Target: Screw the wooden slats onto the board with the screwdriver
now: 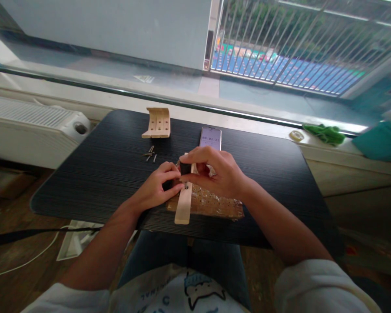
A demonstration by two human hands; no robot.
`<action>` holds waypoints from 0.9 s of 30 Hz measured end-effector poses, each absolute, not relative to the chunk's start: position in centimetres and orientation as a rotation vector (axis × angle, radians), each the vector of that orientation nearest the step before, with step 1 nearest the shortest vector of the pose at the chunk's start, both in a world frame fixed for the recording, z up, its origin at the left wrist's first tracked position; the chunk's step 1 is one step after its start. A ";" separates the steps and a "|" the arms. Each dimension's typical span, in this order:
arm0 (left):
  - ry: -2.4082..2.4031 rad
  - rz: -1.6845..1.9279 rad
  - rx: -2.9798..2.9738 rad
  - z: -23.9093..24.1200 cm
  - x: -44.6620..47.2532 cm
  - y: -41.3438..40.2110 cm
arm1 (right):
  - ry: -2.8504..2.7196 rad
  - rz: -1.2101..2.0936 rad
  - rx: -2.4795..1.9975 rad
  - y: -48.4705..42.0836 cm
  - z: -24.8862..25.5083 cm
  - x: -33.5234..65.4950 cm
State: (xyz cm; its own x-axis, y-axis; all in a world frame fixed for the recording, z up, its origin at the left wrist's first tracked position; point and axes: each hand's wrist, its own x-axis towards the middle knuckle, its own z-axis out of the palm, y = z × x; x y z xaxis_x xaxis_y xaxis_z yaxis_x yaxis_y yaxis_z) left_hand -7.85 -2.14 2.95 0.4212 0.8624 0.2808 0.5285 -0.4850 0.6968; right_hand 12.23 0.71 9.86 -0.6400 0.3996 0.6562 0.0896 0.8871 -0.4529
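Note:
My right hand grips the black handle of a screwdriver between thumb and fingers. The tool stands nearly upright over a pale wooden strip, its tip by a dark hole or screw in the strip. My left hand is closed at the strip's left side, thumb and fingertips around the spot below the handle; part of its grip is hidden. Under the strip lies a brown block wrapped in clear plastic. Several loose screws lie beyond my left hand.
A curved wooden piece with holes stands at the back of the black table. A phone showing a timer lies beyond my right hand. On the windowsill are a tape roll and a green cloth. A radiator is at left.

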 end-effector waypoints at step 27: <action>1.219 0.869 2.175 3.0 -7.8 -2.4 | -2.167 0.153 -0.327 0.8 9.3 11.7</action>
State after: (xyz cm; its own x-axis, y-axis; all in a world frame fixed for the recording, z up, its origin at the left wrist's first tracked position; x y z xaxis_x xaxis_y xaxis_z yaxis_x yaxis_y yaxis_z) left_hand -7.76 -2.35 3.04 0.3967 0.8718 0.2873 0.5557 -0.4772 0.6808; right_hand 11.66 0.80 9.33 -0.5508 0.2893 0.7829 0.1768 0.9572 -0.2294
